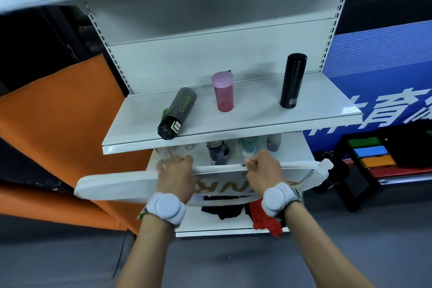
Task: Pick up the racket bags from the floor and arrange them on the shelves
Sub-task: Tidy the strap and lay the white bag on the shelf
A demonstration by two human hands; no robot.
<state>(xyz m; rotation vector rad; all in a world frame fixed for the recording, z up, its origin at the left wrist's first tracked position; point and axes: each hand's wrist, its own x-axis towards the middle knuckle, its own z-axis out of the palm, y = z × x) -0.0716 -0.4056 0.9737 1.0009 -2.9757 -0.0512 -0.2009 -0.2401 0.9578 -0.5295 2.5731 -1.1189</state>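
We have the white racket bag (117, 186) up off the floor, held level in front of the shelving, just below the front edge of the middle shelf (233, 134). Our left hand (176, 174) grips the bag's top edge near its middle, and our right hand (263, 170) is clenched on the same edge further right, close to the zip pull. The bag's narrow end (323, 169) droops past the right hand.

The risk from here lies in the crowded shelves. On the middle shelf a dark bottle (176, 114) lies on its side with its cap right at the front lip, and a pink cup (223, 93) and a tall black flask (293, 82) stand behind it. If we slide the bag in there, it could nudge the lying bottle off the edge or tip the flask. The shelf below holds more bottles (218, 152) — blurred, so we can't say how many — and the long bag could sweep them too. The floppy end may also catch on a shelf edge.
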